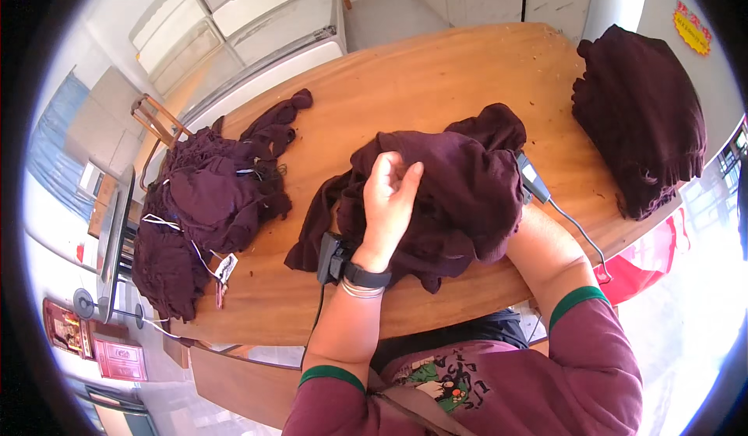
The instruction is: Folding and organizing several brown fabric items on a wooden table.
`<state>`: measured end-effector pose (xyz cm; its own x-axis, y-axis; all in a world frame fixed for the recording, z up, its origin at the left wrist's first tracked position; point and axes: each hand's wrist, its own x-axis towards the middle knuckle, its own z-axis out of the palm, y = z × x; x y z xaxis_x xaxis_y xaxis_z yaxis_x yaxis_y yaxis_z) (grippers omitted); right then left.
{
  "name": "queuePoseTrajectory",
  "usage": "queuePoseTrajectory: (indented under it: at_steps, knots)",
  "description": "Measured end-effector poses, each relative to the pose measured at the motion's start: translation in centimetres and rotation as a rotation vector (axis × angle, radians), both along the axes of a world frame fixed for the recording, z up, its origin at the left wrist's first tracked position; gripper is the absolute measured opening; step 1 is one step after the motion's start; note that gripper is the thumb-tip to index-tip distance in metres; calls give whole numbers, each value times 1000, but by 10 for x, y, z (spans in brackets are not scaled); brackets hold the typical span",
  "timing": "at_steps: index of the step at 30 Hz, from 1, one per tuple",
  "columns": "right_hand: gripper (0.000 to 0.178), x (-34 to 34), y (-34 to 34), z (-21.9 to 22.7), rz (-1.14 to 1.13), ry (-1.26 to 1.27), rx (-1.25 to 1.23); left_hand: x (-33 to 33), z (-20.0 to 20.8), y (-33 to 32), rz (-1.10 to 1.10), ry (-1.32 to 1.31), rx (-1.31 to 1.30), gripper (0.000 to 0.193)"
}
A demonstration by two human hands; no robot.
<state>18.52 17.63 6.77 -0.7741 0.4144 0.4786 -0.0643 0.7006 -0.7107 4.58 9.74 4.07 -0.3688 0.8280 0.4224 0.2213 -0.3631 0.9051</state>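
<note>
- Resting on top of a crumpled dark maroon garment [460,194], the left hand [387,202] is lying near the middle of the wooden table [405,85]; its fingers are curling together and pinching a fold of the fabric.
- The left wrist is wearing a dark watch band [366,275] and thin bangles, with a small black device [331,255] sitting just beside it at the garment's lower left edge; a thin cable is running down from it off the table edge.
- The right hand is lying hidden under the garment; only the forearm is showing, going in from the right. Whether its fingers are apart or closed cannot be told.
- A grey handheld tool [533,179] with a thin cord is poking out at the garment's right edge, just above the right forearm; the cord is trailing toward the table's near right edge.
- A loose heap of maroon garments [210,202] is lying on the left part of the table, well apart from the hands, with white strings and a small tag hanging off it.
- A neat folded stack of maroon garments [639,116] is sitting at the table's right end.
- A wooden chair [156,120] is standing beyond the table's left end.
</note>
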Motion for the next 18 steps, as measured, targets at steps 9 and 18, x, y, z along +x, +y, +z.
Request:
queuePoseTrajectory:
  at_steps: [9, 18]
  knots:
    - [40, -3, -6, -8, 37, 12, -11, -25, 14, -8, 222, 33, 157, 13]
    - [40, -27, -9, -27, 42, 85, -69, -2, 24, -17, 277, 614, 436, 14]
